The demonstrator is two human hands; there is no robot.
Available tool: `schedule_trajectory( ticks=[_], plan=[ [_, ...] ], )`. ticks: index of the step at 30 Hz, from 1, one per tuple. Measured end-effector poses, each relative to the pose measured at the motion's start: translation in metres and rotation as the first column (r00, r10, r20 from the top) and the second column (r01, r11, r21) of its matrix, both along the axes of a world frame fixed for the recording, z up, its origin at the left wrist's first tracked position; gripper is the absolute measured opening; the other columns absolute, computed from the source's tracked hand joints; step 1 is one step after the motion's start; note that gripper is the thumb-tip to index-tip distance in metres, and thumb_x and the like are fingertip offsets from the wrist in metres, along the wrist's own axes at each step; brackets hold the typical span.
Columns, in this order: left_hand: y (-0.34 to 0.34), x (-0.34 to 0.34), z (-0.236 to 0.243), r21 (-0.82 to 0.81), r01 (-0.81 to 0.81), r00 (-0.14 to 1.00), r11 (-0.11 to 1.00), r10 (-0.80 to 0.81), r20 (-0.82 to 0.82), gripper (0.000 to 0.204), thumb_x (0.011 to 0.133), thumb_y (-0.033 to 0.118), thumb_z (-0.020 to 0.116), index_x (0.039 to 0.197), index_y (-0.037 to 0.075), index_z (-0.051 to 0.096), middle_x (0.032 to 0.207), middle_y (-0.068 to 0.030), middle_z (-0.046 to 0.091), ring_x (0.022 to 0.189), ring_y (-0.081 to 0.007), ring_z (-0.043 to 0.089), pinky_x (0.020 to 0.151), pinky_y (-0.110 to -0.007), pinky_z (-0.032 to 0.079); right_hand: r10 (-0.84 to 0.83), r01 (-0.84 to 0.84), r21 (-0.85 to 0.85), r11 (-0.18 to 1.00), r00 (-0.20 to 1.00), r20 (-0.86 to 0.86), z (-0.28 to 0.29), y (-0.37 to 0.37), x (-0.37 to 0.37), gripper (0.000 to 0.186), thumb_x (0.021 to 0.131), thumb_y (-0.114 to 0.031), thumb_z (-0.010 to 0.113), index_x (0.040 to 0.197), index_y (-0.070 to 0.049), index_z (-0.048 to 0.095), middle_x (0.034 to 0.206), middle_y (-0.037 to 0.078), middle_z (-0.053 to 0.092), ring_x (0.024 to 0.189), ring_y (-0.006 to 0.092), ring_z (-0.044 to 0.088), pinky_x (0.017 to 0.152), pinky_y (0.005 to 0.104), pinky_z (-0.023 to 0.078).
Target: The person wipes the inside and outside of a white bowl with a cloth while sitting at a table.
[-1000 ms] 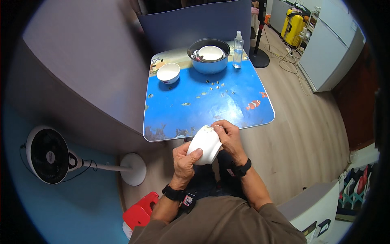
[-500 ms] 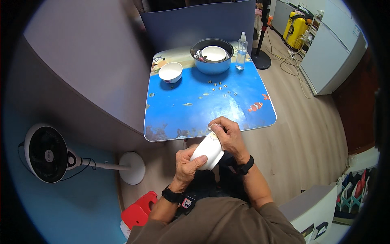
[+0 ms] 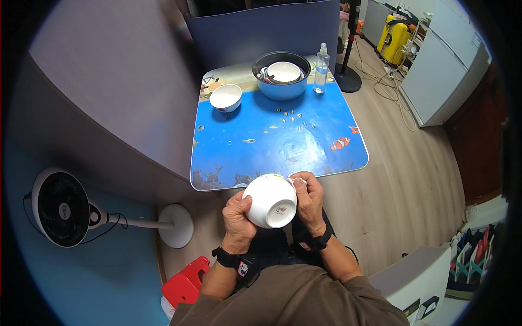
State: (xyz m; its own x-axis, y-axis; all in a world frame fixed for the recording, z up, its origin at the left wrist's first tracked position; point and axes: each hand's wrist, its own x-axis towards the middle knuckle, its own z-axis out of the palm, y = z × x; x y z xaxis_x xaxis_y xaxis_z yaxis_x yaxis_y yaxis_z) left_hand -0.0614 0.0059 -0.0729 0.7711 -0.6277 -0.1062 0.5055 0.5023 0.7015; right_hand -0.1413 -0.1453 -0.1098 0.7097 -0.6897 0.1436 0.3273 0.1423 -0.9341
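Observation:
A white bowl [image 3: 266, 196] is tilted in front of my body, its round foot turned toward me and its inside hidden. My left hand [image 3: 239, 223] grips it at the left, the thumb pressed on its outer wall. At the upper right of the rim, my right hand [image 3: 308, 201] pinches a small crumpled white piece of tissue or cloth [image 3: 297, 180] against the bowl. A second white bowl [image 3: 225, 98] stands upright on the far left of the table. Toward the back, a blue pot [image 3: 282, 89] with a dark inside holds a small white bowl [image 3: 284, 72] and other pieces.
The blue sea-print table [image 3: 261, 146] lies just beyond my hands. A clear spray bottle [image 3: 321, 70] stands right of the pot. A fan [image 3: 64, 206] and a red plastic stool [image 3: 185, 282] are at my left. A fridge [image 3: 440, 70] and loose cables [image 3: 389, 81] lie at right.
The bowl has turned so its foot now faces me. My right hand has shifted down and slightly right, keeping the white piece at the rim. My left hand still holds the bowl.

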Motion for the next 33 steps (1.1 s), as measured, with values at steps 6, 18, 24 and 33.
schedule_trajectory(
  ticks=[6, 18, 24, 33],
  plan=[
    [-0.004, 0.001, -0.012, -0.102, -0.158, 0.953, 0.982, 0.124, -0.276, 0.041, 0.089, 0.021, 0.061, 0.118, -0.01, 0.059, 0.118, -0.0186, 0.065, 0.108, -0.0306, 0.063, 0.101, -0.043, 0.046, -0.092, 0.096, -0.084, 0.992, 0.995, 0.045, -0.003, 0.01, -0.003, 0.021, 0.099, -0.021, 0.059, 0.1, -0.001, 0.062, 0.084, 0.0, 0.061, 0.075, 0.0061, 0.053, 0.067, 0.0211, 0.044],
    [-0.018, 0.005, -0.015, -0.086, -0.328, 0.89, 0.941, 0.278, -0.36, 0.04, 0.096, 0.029, 0.052, 0.122, -0.001, 0.057, 0.124, -0.0145, 0.061, 0.118, -0.0305, 0.057, 0.106, -0.048, 0.041, -0.171, 0.191, -0.267, 0.945, 0.98, 0.098, -0.006, 0.024, -0.001, 0.017, 0.097, -0.018, 0.062, 0.102, -0.002, 0.06, 0.099, 0.007, 0.058, 0.086, 0.0136, 0.055, 0.076, 0.0274, 0.046],
    [-0.022, 0.003, -0.01, -0.025, -0.296, 0.878, 0.955, 0.261, -0.4, 0.042, 0.099, 0.036, 0.046, 0.125, 0.004, 0.056, 0.127, -0.0134, 0.06, 0.12, -0.0313, 0.056, 0.103, -0.053, 0.042, -0.231, 0.268, -0.427, 0.863, 0.963, 0.138, -0.006, 0.023, -0.003, 0.016, 0.094, -0.015, 0.064, 0.101, -0.001, 0.059, 0.098, 0.011, 0.057, 0.085, 0.0186, 0.056, 0.075, 0.0291, 0.046],
    [-0.023, 0.008, -0.014, 0.04, -0.288, 0.872, 0.957, 0.28, -0.402, 0.048, 0.1, 0.039, 0.042, 0.131, 0.004, 0.053, 0.135, -0.0151, 0.055, 0.126, -0.0344, 0.051, 0.108, -0.058, 0.036, -0.177, 0.29, -0.655, 0.698, 0.956, 0.235, 0.009, 0.024, -0.007, 0.025, 0.082, 0.001, 0.069, 0.105, -0.001, 0.058, 0.097, 0.018, 0.057, 0.077, 0.0305, 0.061, 0.062, 0.0346, 0.051]
  ],
)
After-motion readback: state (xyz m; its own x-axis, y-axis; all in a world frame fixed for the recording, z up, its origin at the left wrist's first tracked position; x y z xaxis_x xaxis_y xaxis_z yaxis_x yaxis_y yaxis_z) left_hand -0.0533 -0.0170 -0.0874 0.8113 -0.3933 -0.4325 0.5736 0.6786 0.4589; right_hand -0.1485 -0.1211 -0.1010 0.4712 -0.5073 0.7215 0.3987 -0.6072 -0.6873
